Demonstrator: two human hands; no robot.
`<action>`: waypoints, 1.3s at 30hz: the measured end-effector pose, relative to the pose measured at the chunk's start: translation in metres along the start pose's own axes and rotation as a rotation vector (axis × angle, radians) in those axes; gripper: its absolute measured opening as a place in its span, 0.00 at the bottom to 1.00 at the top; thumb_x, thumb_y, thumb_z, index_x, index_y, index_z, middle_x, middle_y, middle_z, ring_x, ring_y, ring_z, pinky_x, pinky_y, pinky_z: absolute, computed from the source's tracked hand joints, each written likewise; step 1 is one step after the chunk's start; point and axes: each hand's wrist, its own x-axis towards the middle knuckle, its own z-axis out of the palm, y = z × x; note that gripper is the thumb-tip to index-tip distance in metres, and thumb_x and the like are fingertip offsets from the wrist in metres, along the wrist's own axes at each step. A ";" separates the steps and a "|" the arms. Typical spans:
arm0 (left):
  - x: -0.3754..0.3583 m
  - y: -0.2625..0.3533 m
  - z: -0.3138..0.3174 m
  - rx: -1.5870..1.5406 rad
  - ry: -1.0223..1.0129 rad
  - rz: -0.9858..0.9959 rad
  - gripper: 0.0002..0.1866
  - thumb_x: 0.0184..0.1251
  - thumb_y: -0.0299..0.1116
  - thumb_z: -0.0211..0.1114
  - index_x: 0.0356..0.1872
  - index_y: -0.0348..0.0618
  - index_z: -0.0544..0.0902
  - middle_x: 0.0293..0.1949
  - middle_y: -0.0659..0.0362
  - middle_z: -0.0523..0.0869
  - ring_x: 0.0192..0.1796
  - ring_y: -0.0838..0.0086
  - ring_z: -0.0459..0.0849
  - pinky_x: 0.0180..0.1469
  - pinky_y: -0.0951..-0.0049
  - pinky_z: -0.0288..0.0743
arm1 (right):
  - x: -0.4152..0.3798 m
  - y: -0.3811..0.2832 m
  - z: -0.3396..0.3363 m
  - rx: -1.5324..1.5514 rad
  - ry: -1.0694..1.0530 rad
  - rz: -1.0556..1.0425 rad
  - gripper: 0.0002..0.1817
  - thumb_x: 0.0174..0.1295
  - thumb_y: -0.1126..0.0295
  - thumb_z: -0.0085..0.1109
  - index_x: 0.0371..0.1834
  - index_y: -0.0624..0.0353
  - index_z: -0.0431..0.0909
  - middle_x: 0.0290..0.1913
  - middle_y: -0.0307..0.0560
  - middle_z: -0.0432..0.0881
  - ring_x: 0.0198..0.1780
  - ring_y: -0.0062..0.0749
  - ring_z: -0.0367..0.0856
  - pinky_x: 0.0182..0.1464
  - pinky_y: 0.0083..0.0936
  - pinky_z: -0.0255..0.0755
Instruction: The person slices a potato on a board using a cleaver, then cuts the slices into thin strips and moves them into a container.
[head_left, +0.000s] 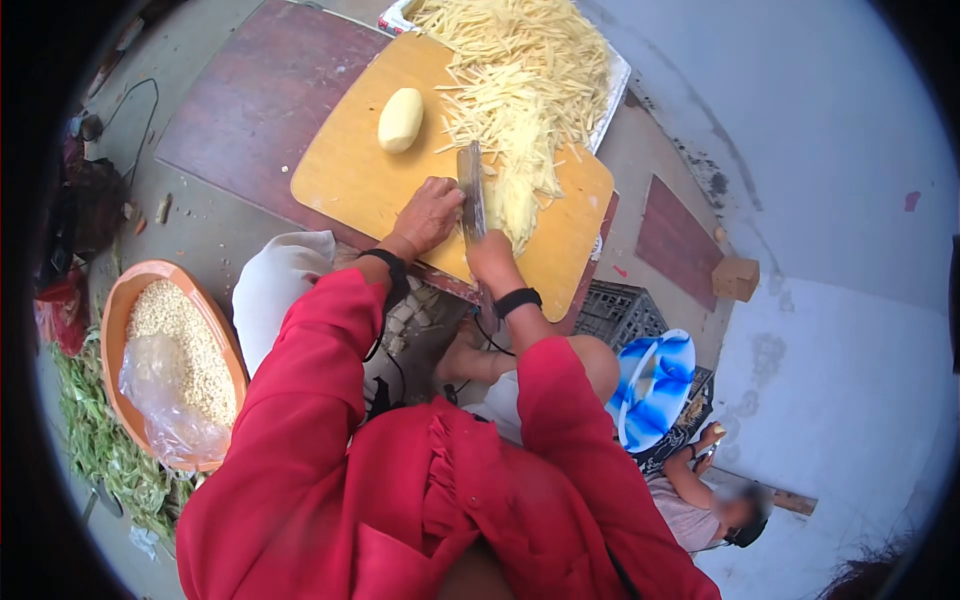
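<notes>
My right hand [493, 262] is closed round the handle end of a kitchen knife [470, 190], its broad blade pointing away from me over the yellow cutting board [345, 165]. Just left of the blade, my left hand [430, 215] has its fingers curled; whatever is under them is hidden. Freshly cut potato shreds [515, 195] lie against the blade's right side. A whole peeled potato [401, 120] rests on the board's far left part. Beyond the board, a large heap of potato strips [530, 60] fills a white tray [617, 85] and spills onto the board.
A dark red table [265, 100] supports the board. On the left stands an orange basin [112, 370] of pale kernels with a plastic bag [160, 385], near green husks [120, 460]. To the right are a black crate [620, 312], a blue-white basin [655, 385] and another person [690, 510].
</notes>
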 end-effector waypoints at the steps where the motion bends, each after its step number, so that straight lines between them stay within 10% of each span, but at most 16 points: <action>1: -0.001 -0.002 0.001 0.000 -0.005 0.000 0.15 0.50 0.22 0.61 0.42 0.42 0.76 0.45 0.50 0.75 0.52 0.51 0.73 0.55 0.58 0.70 | 0.007 0.004 0.009 0.015 0.074 -0.033 0.12 0.53 0.76 0.51 0.31 0.79 0.78 0.32 0.79 0.79 0.41 0.70 0.81 0.46 0.50 0.75; 7: 0.000 -0.002 0.001 0.055 0.019 0.052 0.12 0.53 0.23 0.59 0.40 0.43 0.75 0.42 0.51 0.75 0.49 0.52 0.73 0.51 0.58 0.72 | 0.014 -0.022 0.000 0.337 0.125 0.091 0.10 0.56 0.78 0.48 0.32 0.78 0.76 0.23 0.67 0.80 0.20 0.51 0.83 0.18 0.41 0.74; 14: -0.002 0.001 0.002 0.073 -0.002 0.018 0.13 0.53 0.21 0.57 0.41 0.42 0.75 0.43 0.50 0.75 0.50 0.52 0.73 0.53 0.59 0.71 | -0.038 -0.008 -0.017 -0.108 0.279 -0.166 0.12 0.55 0.76 0.51 0.37 0.76 0.76 0.38 0.78 0.79 0.47 0.70 0.79 0.52 0.50 0.73; 31: -0.002 0.001 0.000 0.024 0.009 -0.001 0.15 0.51 0.20 0.56 0.43 0.40 0.75 0.43 0.49 0.75 0.50 0.50 0.72 0.54 0.57 0.70 | 0.008 -0.019 0.000 0.262 0.082 0.105 0.12 0.55 0.76 0.50 0.38 0.76 0.76 0.37 0.78 0.80 0.42 0.68 0.82 0.46 0.50 0.76; 39: -0.004 -0.002 0.005 0.062 0.040 0.002 0.13 0.51 0.20 0.57 0.41 0.41 0.74 0.42 0.49 0.75 0.48 0.50 0.72 0.52 0.58 0.70 | -0.039 -0.009 -0.016 -0.082 0.233 -0.150 0.12 0.55 0.76 0.52 0.40 0.75 0.74 0.39 0.77 0.80 0.46 0.69 0.79 0.52 0.52 0.72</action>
